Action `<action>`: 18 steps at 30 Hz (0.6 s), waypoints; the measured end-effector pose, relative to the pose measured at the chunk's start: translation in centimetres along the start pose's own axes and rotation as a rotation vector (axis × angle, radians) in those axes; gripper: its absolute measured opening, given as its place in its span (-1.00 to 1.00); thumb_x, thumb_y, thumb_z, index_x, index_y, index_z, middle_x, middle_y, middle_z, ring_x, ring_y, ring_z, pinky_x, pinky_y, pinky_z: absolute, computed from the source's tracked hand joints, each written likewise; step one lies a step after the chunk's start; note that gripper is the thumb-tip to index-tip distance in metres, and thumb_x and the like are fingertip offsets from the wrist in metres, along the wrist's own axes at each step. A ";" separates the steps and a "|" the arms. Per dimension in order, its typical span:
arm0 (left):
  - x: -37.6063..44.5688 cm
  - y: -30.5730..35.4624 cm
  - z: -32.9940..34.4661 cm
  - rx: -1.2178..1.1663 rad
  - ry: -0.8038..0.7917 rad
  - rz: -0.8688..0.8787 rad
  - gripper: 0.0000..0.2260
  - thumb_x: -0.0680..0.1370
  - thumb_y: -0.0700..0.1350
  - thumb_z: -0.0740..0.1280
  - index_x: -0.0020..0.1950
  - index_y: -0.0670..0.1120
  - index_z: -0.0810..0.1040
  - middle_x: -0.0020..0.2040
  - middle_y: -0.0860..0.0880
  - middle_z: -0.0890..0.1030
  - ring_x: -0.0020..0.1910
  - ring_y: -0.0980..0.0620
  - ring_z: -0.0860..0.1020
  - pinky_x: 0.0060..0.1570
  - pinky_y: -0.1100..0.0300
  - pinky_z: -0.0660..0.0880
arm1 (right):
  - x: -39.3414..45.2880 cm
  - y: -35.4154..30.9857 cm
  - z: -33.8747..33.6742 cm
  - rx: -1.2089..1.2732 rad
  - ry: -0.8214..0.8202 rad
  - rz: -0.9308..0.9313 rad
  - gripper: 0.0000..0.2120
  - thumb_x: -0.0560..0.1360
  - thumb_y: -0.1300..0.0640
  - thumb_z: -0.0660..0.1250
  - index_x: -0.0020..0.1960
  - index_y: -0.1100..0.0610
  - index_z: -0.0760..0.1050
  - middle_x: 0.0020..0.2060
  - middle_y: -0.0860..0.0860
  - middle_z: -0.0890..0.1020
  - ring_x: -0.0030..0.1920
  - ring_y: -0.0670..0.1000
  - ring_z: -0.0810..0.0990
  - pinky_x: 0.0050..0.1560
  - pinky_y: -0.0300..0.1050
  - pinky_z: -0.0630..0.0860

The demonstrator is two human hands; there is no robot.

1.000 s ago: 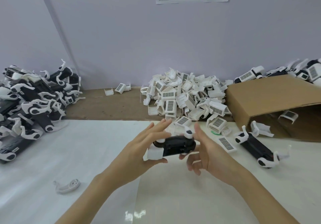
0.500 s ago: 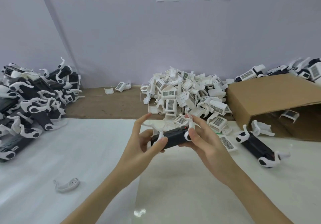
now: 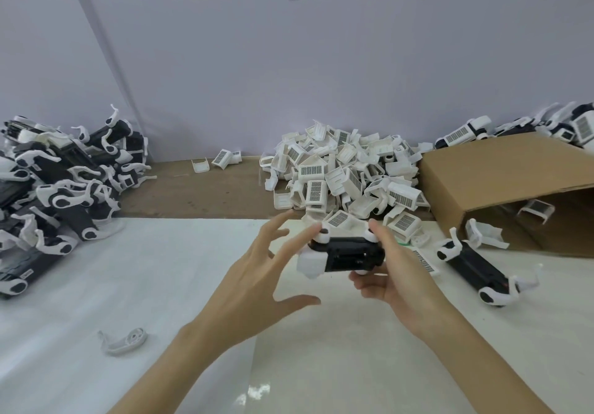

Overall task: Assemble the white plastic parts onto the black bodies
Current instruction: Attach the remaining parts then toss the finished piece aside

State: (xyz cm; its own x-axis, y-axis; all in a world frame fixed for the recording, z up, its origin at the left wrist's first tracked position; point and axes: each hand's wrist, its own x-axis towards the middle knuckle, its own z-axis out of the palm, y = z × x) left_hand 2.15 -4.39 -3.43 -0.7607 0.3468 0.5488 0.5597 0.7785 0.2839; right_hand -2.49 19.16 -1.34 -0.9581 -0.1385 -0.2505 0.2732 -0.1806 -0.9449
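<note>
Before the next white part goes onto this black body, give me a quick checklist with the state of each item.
1. Black body held firmly: ok, the right hand grips its right end, off the table.
2. Left hand free to fetch a part: ok, fingers spread, holding nothing.
3. White parts supply: ok, the pile of white parts lies just behind the hands.
4. White end cap on the body's left end: ok, in place; full seating cannot tell.
5. Mounting spot for the next part: cannot tell, the fingers hide the right end.
6. Stray white arm piece: ok, apart from the hands.
</note>
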 end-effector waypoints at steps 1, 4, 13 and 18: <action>0.1 0.0 0.0 0.003 0.015 0.028 -0.13 0.50 0.25 0.53 0.69 0.26 0.13 0.69 0.10 0.10 0.53 0.09 0.41 0.25 0.11 0.58 | 0.1 0.0 -0.2 -0.052 -0.014 0.020 -0.51 0.59 -0.25 0.33 0.03 0.21 0.63 -0.29 0.23 0.62 -0.41 0.11 0.62 -0.45 -0.13 0.54; 0.1 0.0 0.1 -0.035 0.061 0.076 -0.30 0.56 0.15 0.53 0.62 0.08 0.32 0.60 0.11 0.36 0.46 0.13 0.47 0.28 0.13 0.55 | 0.1 0.4 -0.2 -0.196 -0.057 0.086 -0.40 0.59 -0.35 0.25 0.03 0.22 0.63 -0.31 0.21 0.65 -0.44 0.09 0.60 -0.47 -0.17 0.49; 0.2 0.7 0.2 -0.518 0.171 -0.374 -0.56 0.47 0.20 0.48 0.32 0.17 0.59 0.12 0.21 0.72 0.04 0.07 0.68 0.10 0.36 0.52 | 0.5 1.1 -0.8 -0.506 -0.087 -0.332 -0.54 0.58 -0.43 0.07 0.02 -0.17 0.61 -0.17 -0.09 0.69 -0.22 0.03 0.66 -0.33 -0.12 0.54; 0.5 0.2 0.2 -0.956 0.121 -0.626 -0.52 0.44 0.26 0.48 0.29 0.07 0.67 0.13 -0.04 0.75 0.11 -0.06 0.73 0.13 0.18 0.57 | 0.5 2.1 0.4 -0.299 -0.215 -0.455 -0.62 0.54 -0.14 0.40 0.30 -0.01 0.57 0.13 -0.07 0.71 0.16 0.01 0.67 0.15 0.01 0.66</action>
State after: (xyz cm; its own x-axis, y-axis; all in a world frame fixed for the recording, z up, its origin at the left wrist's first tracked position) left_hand 1.82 -4.01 -3.27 -0.9860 -0.0538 0.1577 0.1543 0.0632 0.9860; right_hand -2.38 18.27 -3.40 -0.9259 -0.3119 0.2133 -0.2277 0.0098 -0.9737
